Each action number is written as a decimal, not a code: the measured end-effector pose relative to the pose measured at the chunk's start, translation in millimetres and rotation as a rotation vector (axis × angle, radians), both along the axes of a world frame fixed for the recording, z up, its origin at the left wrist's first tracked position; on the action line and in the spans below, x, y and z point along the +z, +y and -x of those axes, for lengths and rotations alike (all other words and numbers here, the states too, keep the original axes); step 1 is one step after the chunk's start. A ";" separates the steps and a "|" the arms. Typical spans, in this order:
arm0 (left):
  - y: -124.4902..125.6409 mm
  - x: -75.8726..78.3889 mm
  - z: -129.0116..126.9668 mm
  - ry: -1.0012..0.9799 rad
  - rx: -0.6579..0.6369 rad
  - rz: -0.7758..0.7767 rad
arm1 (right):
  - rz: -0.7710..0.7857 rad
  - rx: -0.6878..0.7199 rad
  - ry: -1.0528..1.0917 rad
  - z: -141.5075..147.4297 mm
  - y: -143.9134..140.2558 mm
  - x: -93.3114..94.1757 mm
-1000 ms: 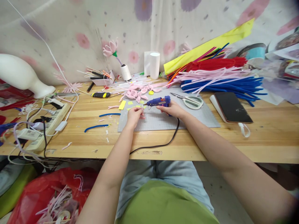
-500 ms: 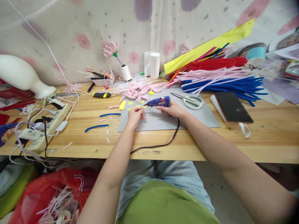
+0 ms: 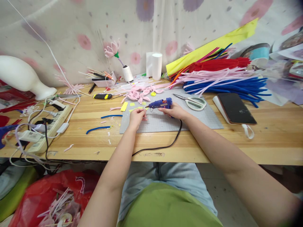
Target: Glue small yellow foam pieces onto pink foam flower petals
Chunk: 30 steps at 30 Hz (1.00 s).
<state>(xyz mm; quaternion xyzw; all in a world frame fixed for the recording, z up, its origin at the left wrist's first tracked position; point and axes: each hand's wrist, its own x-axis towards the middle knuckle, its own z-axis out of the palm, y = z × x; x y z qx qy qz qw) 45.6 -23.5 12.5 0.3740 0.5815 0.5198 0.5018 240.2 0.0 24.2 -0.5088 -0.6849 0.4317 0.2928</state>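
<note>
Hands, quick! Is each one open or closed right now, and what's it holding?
Left hand: closed in a pinch; whatever is between its fingertips is too small to tell.
Right hand: closed, holding the blue glue gun.

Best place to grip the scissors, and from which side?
By the handles, coming from the right, I'd judge: the scissors lie flat on the mat, handles toward the right, blades pointing away to the far left. The right hand grips the glue gun, so free it first.
</note>
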 end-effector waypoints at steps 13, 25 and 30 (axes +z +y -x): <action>-0.4 -0.1 -0.1 0.006 -0.006 -0.004 | -0.045 -0.006 0.013 -2.6 4.6 -4.7; -6.2 5.1 2.4 -0.062 -0.095 -0.050 | -0.137 -0.366 -0.039 -15.0 15.6 -6.0; -2.3 7.1 15.6 -0.199 -0.070 -0.099 | -0.219 -0.562 -0.340 -23.7 35.8 -12.9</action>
